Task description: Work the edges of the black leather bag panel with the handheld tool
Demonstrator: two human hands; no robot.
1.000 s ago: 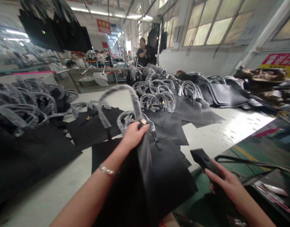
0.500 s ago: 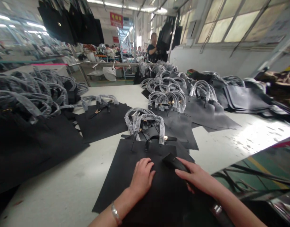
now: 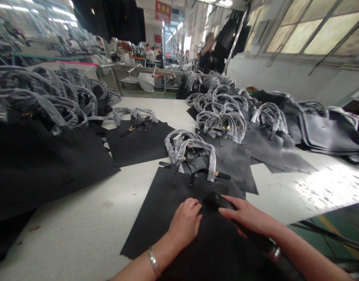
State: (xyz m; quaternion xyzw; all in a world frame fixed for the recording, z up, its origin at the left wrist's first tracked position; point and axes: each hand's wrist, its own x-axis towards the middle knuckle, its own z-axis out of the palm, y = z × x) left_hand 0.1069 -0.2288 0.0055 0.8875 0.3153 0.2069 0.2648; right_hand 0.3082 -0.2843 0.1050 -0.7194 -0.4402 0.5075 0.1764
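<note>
On white table [image 3: 80, 218], left hand [image 3: 185, 226] stays flat on bag [image 3: 167, 207]; right hand [image 3: 246, 216] seemingly still grips tool [image 3: 217, 201].

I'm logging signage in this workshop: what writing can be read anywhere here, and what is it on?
No text can be read.
Red sign high at the far end: pale characters, too blurred to read.
Smaller red sign below it: too small to read.
Black bag under the left hand and right hand: no visible lettering.
</note>
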